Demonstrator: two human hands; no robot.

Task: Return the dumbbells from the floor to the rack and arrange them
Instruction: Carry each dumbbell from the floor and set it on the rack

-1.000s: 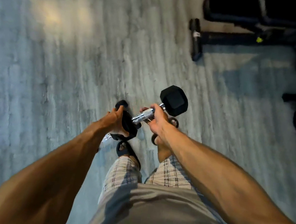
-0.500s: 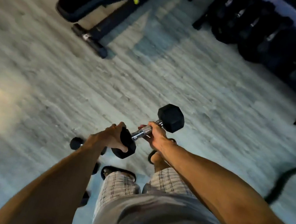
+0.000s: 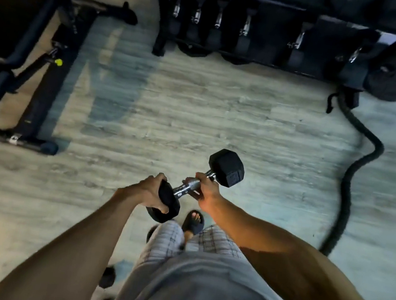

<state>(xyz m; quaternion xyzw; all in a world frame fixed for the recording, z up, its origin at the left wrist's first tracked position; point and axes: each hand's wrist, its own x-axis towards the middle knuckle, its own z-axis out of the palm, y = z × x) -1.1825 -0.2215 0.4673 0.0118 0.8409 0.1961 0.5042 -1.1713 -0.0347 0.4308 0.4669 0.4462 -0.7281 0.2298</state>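
I carry a black hex dumbbell (image 3: 227, 168) with a chrome handle in front of my waist, tilted up to the right. My left hand (image 3: 149, 190) grips its lower black head. My right hand (image 3: 207, 190) is curled round the chrome handle just below the upper head. The black dumbbell rack (image 3: 160, 15) stands ahead at the top of the view, with several dumbbells lined up on its lower shelf. Another dumbbell (image 3: 107, 276) lies on the floor behind my left leg, mostly hidden.
A black weight bench (image 3: 12, 27) stands at the left. A thick black rope (image 3: 349, 177) snakes across the floor at the right. A weight plate (image 3: 392, 78) leans by the rack's right end. Grey plank floor lies between me and the rack.
The view has swung round so the rack is now straight ahead and the bench sits at the left. Both hands keep the same hold on the dumbbell.
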